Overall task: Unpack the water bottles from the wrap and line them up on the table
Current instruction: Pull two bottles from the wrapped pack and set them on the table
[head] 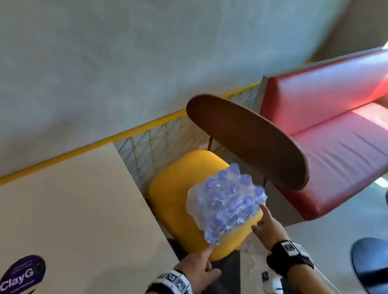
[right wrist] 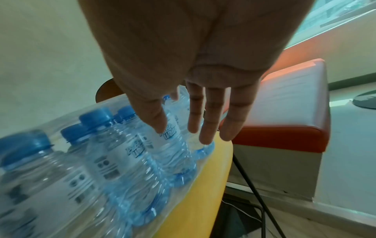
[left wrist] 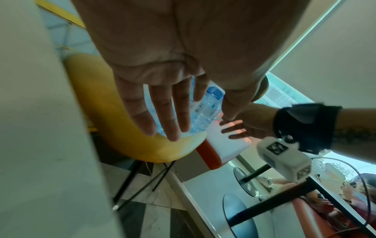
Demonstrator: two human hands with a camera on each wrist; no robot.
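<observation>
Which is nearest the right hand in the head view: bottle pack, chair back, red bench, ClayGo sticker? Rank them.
From the right hand:
1. Bottle pack, at its fingertips, on the yellow seat.
2. Chair back, just beyond the pack.
3. Red bench, far right.
4. ClayGo sticker, on the table, far left.

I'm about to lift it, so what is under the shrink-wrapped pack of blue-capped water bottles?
The shrink-wrapped pack of blue-capped water bottles sits on the yellow cushioned chair seat, near its front edge. The seat patch directly beneath the pack is covered, so anything there cannot be seen.
</observation>
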